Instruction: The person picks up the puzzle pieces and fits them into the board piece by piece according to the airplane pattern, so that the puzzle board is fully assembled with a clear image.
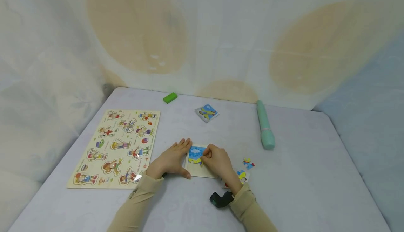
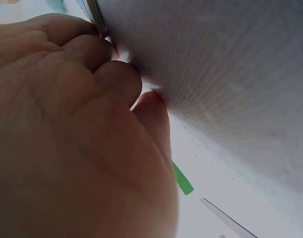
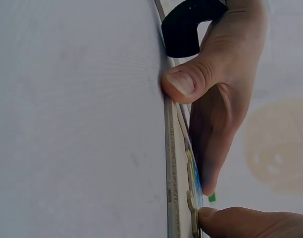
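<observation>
A small square puzzle board point(image 1: 201, 172) lies on the table, its upper part filled with blue and yellow pieces point(image 1: 195, 152). My left hand point(image 1: 172, 159) rests at the board's left edge with fingers extended, and the thumb touches its near corner in the right wrist view. Over the middle of the board, my right hand point(image 1: 217, 160) pinches a puzzle piece point(image 3: 193, 218) between thumb and forefinger; the fingers mostly cover it. In the left wrist view the palm hides most of the board.
Loose puzzle pieces point(image 1: 248, 163) and another partly hidden puzzle point(image 1: 243, 176) lie right of the board. Behind are a picture card point(image 1: 207, 113) and a green block point(image 1: 170, 97). A large figure puzzle point(image 1: 113, 148) lies left, a mint folded umbrella-like object point(image 1: 266, 127) right.
</observation>
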Available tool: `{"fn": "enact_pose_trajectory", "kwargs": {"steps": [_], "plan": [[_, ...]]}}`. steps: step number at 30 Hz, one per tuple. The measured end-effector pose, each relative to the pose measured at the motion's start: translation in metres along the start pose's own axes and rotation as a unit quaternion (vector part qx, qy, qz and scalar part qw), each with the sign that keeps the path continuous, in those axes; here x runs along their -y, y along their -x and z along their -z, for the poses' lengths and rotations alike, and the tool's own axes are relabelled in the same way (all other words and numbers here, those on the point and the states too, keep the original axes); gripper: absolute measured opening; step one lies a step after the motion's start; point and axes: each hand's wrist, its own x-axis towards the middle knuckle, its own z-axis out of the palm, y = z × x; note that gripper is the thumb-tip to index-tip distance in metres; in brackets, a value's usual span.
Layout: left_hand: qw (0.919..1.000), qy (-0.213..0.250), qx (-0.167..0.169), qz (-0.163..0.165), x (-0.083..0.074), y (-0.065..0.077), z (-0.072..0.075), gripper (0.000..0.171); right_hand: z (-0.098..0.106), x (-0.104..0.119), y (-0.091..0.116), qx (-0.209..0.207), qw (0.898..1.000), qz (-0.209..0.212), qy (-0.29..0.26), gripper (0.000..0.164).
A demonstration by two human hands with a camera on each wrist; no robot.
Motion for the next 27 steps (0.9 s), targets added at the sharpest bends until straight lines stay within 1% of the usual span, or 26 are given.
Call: {"fn": "enact_pose_trajectory", "kwargs": {"steps": [4, 6, 8, 10, 12, 15, 17, 19, 24, 27], "plan": [[1.0, 0.0, 0.0, -0.001, 0.0, 0.0, 0.0, 0.118, -0.002, 0.0, 0.0, -0.013, 1.0, -0.006, -0.002, 0.01], [1.0, 0.002, 0.001, 0.0, -0.001, 0.0, 0.0, 0.118, -0.002, -0.002, -0.001, -0.01, 1.0, -0.005, -0.005, 0.01], [1.0, 0.004, 0.001, 0.0, -0.001, 0.0, 0.0, 0.118, 0.0, -0.005, -0.001, -0.001, 1.0, -0.001, -0.019, 0.009], [1.0, 0.006, 0.001, -0.001, -0.001, -0.001, -0.001, 0.118, 0.004, -0.01, -0.002, 0.019, 0.999, -0.002, -0.049, 0.01], [1.0, 0.007, 0.001, -0.002, -0.001, -0.001, -0.002, 0.119, 0.009, -0.016, -0.003, 0.043, 0.995, -0.002, -0.091, 0.012], [1.0, 0.008, 0.002, -0.001, -0.001, -0.001, -0.003, 0.119, 0.02, -0.026, -0.002, 0.082, 0.984, -0.003, -0.157, 0.02], [1.0, 0.009, 0.003, -0.001, -0.001, -0.001, -0.003, 0.119, 0.028, -0.032, -0.001, 0.094, 0.979, 0.001, -0.18, 0.024], [1.0, 0.007, 0.003, -0.001, -0.001, -0.001, -0.002, 0.119, 0.036, -0.037, 0.001, 0.094, 0.978, -0.002, -0.188, 0.025], [1.0, 0.003, 0.001, -0.006, -0.001, 0.0, 0.0, 0.119, 0.059, -0.05, 0.008, 0.06, 0.982, -0.024, -0.179, 0.026], [1.0, 0.002, 0.0, -0.007, -0.001, 0.001, 0.001, 0.119, 0.073, -0.06, 0.012, 0.045, 0.982, -0.028, -0.181, 0.029]]}}
